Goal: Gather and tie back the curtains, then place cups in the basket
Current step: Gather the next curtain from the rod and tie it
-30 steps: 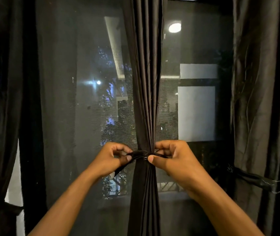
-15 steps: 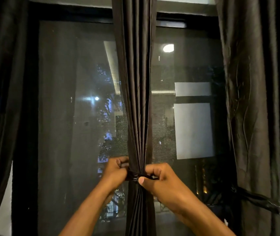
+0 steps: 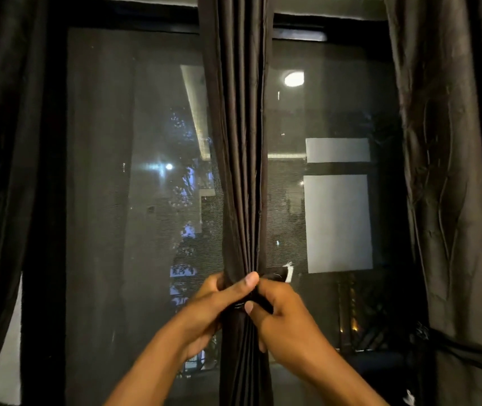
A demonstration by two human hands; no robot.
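the middle curtain (image 3: 238, 159) hangs bunched into a narrow column in front of the window (image 3: 134, 200), its top and bottom cut off by the frame. the tie strap (image 3: 276, 277) is dark against dark cloth and hard to follow; only its frayed pale end shows clearly, sticking out to the right. the left hand (image 3: 219, 300) wraps round the gathered folds, its grip closed on the curtain with the thumb laid across the front. the right hand (image 3: 277, 312) pinches the strap just beside it. half a second ago the hands sat on either side of the bunch; now they overlap. a side curtain (image 3: 453, 200) on the right is already tied. no cups or basket are in sight.
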